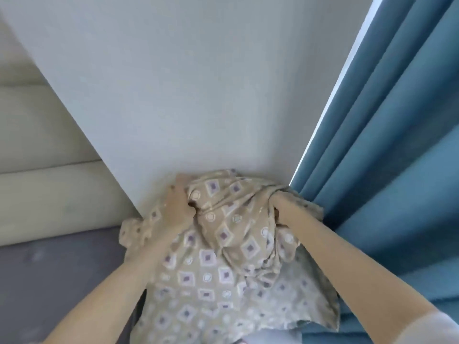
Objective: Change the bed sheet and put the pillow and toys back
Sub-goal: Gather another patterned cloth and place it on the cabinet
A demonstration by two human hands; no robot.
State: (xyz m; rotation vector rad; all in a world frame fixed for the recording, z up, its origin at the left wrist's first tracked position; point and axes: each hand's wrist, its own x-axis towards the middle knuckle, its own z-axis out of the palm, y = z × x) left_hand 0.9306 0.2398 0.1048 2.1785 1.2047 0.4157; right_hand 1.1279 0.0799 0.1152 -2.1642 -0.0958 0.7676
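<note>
A beige bed sheet [218,274] printed with purple diamonds and white circles is bunched in front of me, close to the wall. My left hand [176,207] grips a fold of it at the upper left, fingers curled into the cloth. My right hand [280,207] clutches another bunch at the upper right, next to the curtain. The grey mattress surface [49,281] shows bare at the lower left. No pillow or toys are in view.
A white wall [198,95] fills the upper middle. A padded cream headboard [37,157] runs along the left. Blue curtains [385,157] hang on the right, with a bright strip of window light at their edge.
</note>
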